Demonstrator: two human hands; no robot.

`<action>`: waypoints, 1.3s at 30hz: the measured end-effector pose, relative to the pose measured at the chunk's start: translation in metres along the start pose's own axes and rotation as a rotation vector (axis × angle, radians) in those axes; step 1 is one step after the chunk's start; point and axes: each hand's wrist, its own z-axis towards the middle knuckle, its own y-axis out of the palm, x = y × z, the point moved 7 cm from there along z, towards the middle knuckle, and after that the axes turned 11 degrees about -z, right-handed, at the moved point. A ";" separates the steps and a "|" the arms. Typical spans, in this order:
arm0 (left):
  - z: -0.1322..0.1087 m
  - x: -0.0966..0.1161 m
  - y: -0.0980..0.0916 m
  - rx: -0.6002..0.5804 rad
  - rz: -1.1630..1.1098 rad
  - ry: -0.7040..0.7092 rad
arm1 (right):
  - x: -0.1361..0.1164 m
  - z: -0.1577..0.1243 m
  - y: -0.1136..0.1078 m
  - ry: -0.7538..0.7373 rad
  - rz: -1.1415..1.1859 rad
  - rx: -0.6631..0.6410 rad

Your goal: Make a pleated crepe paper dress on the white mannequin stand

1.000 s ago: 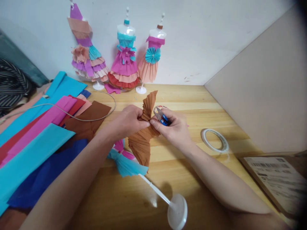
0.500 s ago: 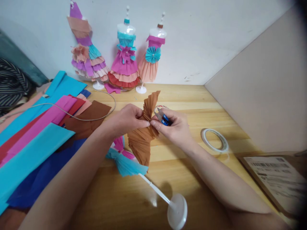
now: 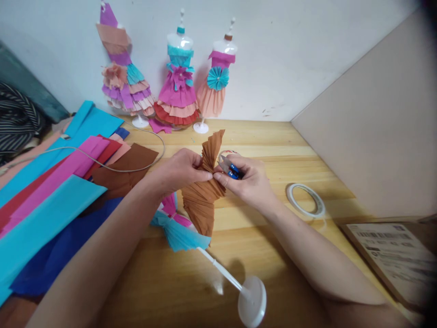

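Note:
A strip of pleated brown crepe paper (image 3: 201, 205) is gathered between my two hands at mid-table. My left hand (image 3: 182, 171) pinches its folds between thumb and fingers. My right hand (image 3: 247, 180) pinches the right edge of the folds, and a pair of small blue thread snips (image 3: 233, 169) sits in the same hand, blades pointing up and left. Beneath the paper lies a small dress form in a blue and pink paper dress (image 3: 184, 234), tipped on its side, its white round base (image 3: 252, 300) toward me.
Three dressed mannequins (image 3: 179, 86) stand along the wall. Coloured paper sheets (image 3: 51, 205) pile up at the left, crossed by a grey cord (image 3: 136, 171). At the right are a roll of white tape (image 3: 306, 200) and a cardboard box with a label (image 3: 389, 255).
The brown paper's upper end has shifted slightly left and its folds have fanned a little. The snips have tilted slightly. Both hands keep nearly the same place.

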 end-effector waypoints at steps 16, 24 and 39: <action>0.002 -0.001 0.003 -0.124 -0.075 0.035 | -0.001 -0.001 -0.001 0.011 -0.035 0.036; 0.006 -0.005 0.001 -0.131 -0.275 0.050 | 0.002 0.000 -0.003 -0.005 -0.032 0.042; 0.005 0.004 -0.007 -0.006 -0.266 0.131 | 0.004 0.000 -0.014 0.073 0.029 0.005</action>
